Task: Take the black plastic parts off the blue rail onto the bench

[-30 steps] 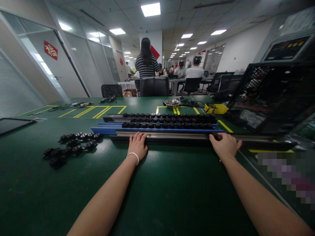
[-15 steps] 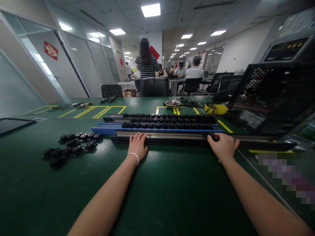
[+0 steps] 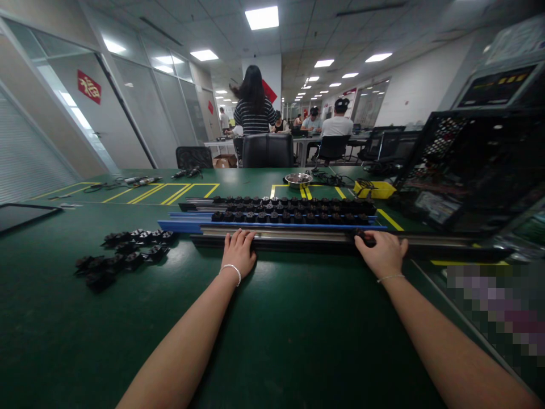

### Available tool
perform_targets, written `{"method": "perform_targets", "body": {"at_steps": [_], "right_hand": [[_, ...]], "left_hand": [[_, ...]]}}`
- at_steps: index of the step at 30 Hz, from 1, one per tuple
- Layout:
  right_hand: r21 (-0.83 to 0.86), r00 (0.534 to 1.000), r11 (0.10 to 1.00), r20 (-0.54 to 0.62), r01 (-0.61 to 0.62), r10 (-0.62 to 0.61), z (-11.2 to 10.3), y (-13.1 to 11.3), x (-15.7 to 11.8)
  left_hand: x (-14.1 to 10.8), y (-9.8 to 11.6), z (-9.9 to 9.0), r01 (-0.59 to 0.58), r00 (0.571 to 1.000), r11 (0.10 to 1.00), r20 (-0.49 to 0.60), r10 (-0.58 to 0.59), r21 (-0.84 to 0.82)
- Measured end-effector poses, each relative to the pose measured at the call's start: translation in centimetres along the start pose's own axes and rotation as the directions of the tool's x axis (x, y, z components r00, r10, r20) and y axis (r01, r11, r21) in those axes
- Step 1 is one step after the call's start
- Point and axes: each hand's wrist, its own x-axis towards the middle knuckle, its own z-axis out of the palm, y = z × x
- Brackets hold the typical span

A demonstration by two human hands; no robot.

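Note:
A long black rail (image 3: 298, 245) with a metallic strip along its top lies across the table in front of me. My left hand (image 3: 239, 253) rests on its left portion, fingers stretched forward and slightly apart over the top. Farther right, my right hand (image 3: 383, 250) pinches a small black part (image 3: 367, 241) on the rail, thumb on its near side; the fingers partly hide it. Just behind is a blue rail (image 3: 187, 226) carrying a row of similar black parts (image 3: 272, 217). Another black rail (image 3: 193, 204) with more such parts lies behind that one.
Loose black parts (image 3: 128, 255) lie in a cluster at left, near a dark flat tablet-like object (image 3: 25, 217). A metal bowl (image 3: 298, 180), a yellow bin (image 3: 374, 188) and cables stand beyond the rails. An open computer case (image 3: 472, 165) rises at right. People sit and stand farther back.
My right hand has slid slightly left along the rail with the small black part. My left hand stays put. The standing person's hair has swung to the left.

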Motion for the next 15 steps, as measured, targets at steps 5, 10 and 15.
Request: {"method": "perform_targets", "body": {"at_steps": [5, 10, 15], "right_hand": [[0.009, 0.999, 0.999, -0.004, 0.034, -0.034, -0.11, -0.18, -0.04], [0.015, 0.997, 0.996, 0.005, 0.083, -0.083, -0.22, -0.45, -0.11], [0.012, 0.994, 0.994, 0.006, 0.111, -0.112, -0.06, -0.66, -0.30]], "left_hand": [[-0.05, 0.03, -0.03, 0.000, 1.000, 1.000, -0.003, 0.000, 0.000], [-0.04, 0.10, -0.19, 0.003, 1.000, 1.000, 0.002, -0.003, -0.003], [-0.02, 0.20, -0.37, 0.010, 1.000, 1.000, 0.017, -0.010, 0.000]]}}
